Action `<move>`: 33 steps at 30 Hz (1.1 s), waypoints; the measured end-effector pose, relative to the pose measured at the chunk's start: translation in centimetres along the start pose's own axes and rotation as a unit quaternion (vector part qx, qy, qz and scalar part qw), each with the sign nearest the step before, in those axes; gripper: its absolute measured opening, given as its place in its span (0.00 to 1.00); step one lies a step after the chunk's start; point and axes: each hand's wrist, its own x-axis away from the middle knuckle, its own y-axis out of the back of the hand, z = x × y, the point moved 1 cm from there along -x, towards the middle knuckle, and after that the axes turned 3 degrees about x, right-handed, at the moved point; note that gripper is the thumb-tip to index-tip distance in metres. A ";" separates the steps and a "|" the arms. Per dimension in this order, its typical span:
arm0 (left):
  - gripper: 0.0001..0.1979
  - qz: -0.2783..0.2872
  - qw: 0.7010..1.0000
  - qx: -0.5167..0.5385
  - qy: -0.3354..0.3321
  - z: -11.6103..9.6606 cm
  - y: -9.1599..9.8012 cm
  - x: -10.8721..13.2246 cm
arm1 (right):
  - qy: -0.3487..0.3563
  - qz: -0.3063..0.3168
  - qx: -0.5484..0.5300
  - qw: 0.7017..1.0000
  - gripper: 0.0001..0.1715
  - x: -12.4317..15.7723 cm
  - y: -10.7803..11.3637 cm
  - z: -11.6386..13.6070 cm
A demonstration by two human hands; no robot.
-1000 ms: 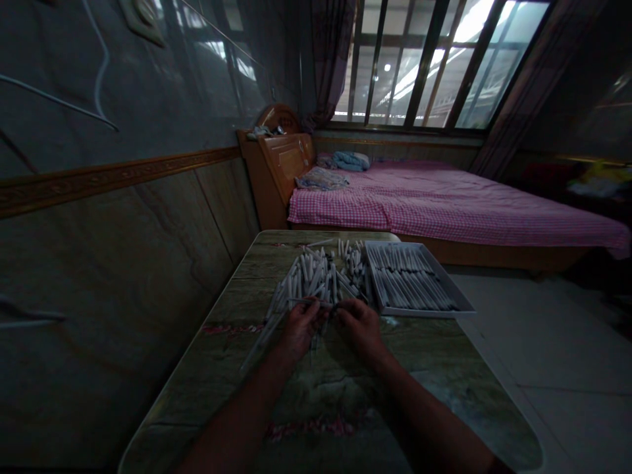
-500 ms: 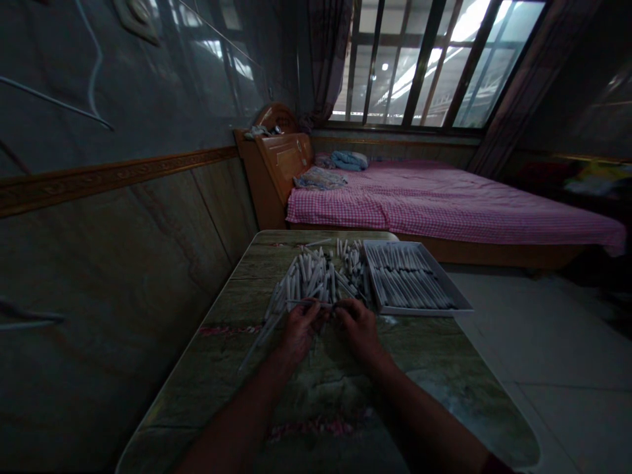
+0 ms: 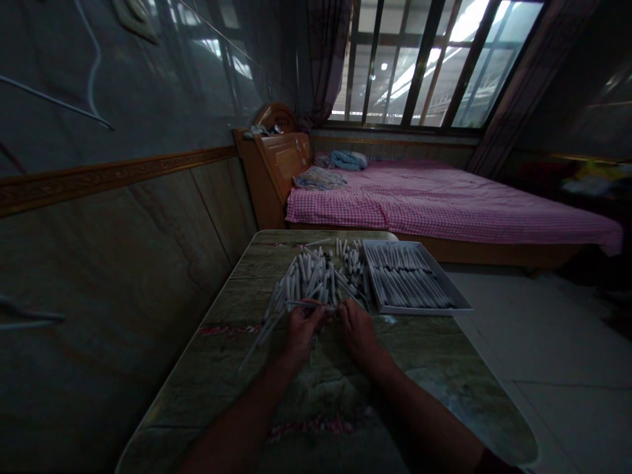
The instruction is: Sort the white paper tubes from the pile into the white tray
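Observation:
My left hand (image 3: pixel 301 329) is closed on a slim white pen (image 3: pixel 296 303), which lies roughly level and points left. At the pen's right end, my right hand (image 3: pixel 356 324) has its fingers pinched together; the small part between them is hidden. Just beyond both hands lies a loose pile of white pen-like tubes (image 3: pixel 309 273), with dark-ended pieces (image 3: pixel 353 263) heaped to its right. An open white box (image 3: pixel 424 312) holds two rows of pens with dark ends, to the right of the pile. Long thin clear strips (image 3: pixel 254 349) rest left of my left hand.
Everything stands on a wood-patterned table (image 3: pixel 207 395) with rounded corners. A tiled wall (image 3: pixel 99 283) runs along the left. Behind the table is a bed (image 3: pixel 395 197) with a pink checked sheet, under a window (image 3: pixel 434 66).
My right hand has turned slightly and its fingers have drawn closer together at the pen's right end. The pen stays in my left hand. The pile and the box look the same.

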 end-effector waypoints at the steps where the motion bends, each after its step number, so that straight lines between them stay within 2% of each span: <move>1: 0.25 0.002 1.000 -0.002 0.000 0.0 0.0 0.0 | 0.008 0.006 0.001 1.000 0.19 0.0 0.1 -0.1; 4: 0.25 -0.002 1.000 -0.004 -0.003 0.0 0.1 0.0 | 0.004 0.020 -0.025 0.999 0.19 -0.1 0.7 -0.1; 8: 0.25 -0.001 1.000 -0.012 -0.002 -0.1 0.1 0.0 | -0.025 0.020 -0.083 0.996 0.13 -0.3 1.3 0.2; 15: 0.25 0.010 1.000 -0.021 0.011 0.0 0.0 0.1 | -0.035 0.058 -0.060 0.996 0.21 -0.4 1.3 -0.2; 20: 0.24 0.009 1.000 -0.019 0.005 -0.1 0.2 -0.1 | -0.039 0.050 -0.093 0.994 0.15 -0.3 1.5 0.2; 25: 0.25 0.027 0.999 -0.029 0.014 0.1 0.1 0.1 | -0.035 0.061 -0.066 0.995 0.22 -0.2 1.3 0.0; 30: 0.25 0.018 0.999 -0.040 0.013 -0.1 0.1 0.1 | -0.041 0.051 -0.083 0.994 0.17 -0.2 1.4 -0.1; 33: 0.25 0.029 0.998 -0.045 0.023 -0.2 0.2 0.1 | -0.042 0.048 -0.070 0.996 0.20 -0.1 1.2 -0.2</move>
